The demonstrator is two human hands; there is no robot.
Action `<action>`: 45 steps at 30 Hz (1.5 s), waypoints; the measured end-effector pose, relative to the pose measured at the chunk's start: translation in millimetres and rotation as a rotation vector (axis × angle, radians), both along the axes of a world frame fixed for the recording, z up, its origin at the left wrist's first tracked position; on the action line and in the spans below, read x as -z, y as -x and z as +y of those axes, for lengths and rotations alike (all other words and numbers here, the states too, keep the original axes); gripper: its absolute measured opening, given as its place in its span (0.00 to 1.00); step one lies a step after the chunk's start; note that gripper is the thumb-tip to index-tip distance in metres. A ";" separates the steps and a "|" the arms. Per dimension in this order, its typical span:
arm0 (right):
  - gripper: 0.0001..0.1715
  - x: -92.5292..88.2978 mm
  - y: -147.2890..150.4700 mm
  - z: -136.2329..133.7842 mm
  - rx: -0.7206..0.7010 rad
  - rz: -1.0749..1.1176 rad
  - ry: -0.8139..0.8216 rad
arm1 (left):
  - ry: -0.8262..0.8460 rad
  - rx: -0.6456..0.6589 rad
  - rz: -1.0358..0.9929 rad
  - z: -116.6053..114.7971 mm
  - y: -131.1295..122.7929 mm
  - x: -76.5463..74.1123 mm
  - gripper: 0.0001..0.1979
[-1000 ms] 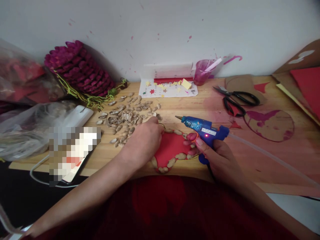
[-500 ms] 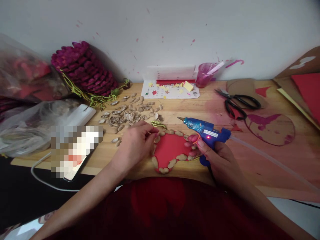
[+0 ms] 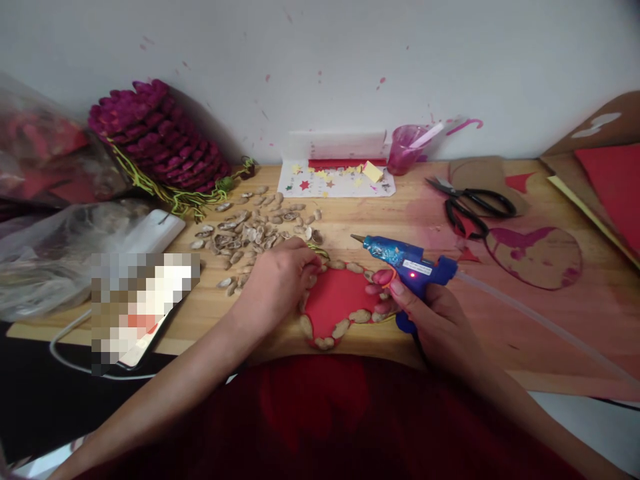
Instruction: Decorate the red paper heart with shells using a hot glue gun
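Wooden table (image 3: 350, 220) reaches from the person's lap to a white wall. Closest to the camera, a red cloth (image 3: 325, 413) covers the lap, and both forearms go out over it.

At the near edge of the table lies a red paper shape (image 3: 337, 297), with peanut shells (image 3: 350, 320) set along its border. The left hand (image 3: 280, 277) rests at the upper left border of this shape with the fingers curled downward. Whether they pinch a shell or only press cannot be told.

The right hand (image 3: 430, 320) is closed around the handle of a blue glue gun (image 3: 407, 261), with one finger at the orange trigger. Its lower fingertips touch the right border of the shape. The nozzle points to the left, above the top of the shape and apart from the left hand. A small red light shines on the gun's side, and a clear glue stick (image 3: 540, 320) goes out from its back to the right.

Just behind the left hand a loose pile of shells (image 3: 255, 230) is spread. Farther to the right are black scissors (image 3: 475, 200) and a cardboard disc (image 3: 537, 250) with a pink stain.

Against the wall stand a purple craft piece (image 3: 155, 143), a white sheet with stars (image 3: 335, 180) and a pink cup (image 3: 405, 147).
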State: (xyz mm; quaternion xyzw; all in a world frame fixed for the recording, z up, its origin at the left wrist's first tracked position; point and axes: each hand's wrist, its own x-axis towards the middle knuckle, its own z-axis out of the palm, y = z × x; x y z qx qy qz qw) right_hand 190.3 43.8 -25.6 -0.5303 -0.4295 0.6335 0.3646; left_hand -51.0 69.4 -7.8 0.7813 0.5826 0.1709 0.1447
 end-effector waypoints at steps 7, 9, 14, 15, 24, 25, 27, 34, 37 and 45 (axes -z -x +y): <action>0.13 -1.5 -0.7 -0.2 -0.009 -0.007 -0.004 | -0.011 0.084 0.077 5.3 -0.8 -2.9 0.11; 0.15 -2.1 0.2 -0.1 -0.005 -0.016 -0.004 | -0.011 0.118 0.105 6.8 -0.5 -2.8 0.11; 0.17 -1.2 0.8 -0.3 -0.014 -0.033 -0.017 | 0.009 0.143 0.161 9.1 -3.7 -7.7 0.12; 0.17 -0.8 0.6 -0.4 -0.016 -0.039 -0.018 | 0.022 0.147 0.189 9.3 -5.0 -9.9 0.12; 0.16 4.1 0.7 -0.4 -0.015 -0.018 -0.033 | 0.032 0.281 0.262 10.7 -7.4 -20.1 0.13; 0.16 3.9 0.8 -0.3 -0.015 -0.028 -0.032 | 0.034 0.279 0.252 10.9 -6.8 -19.2 0.13; 0.16 2.9 0.9 -0.3 -0.011 -0.029 -0.028 | 0.036 0.269 0.230 11.6 -5.0 -16.1 0.14; 0.15 0.9 2.5 0.1 0.006 0.003 -0.021 | -0.002 0.187 0.096 13.7 3.7 -3.4 0.11; 0.16 0.9 3.2 -0.2 0.018 -0.002 -0.030 | 0.012 0.112 0.031 10.9 6.6 -3.1 0.10; 0.17 1.3 2.6 -0.6 0.020 0.013 -0.018 | 0.002 0.016 -0.059 5.8 6.2 2.1 0.09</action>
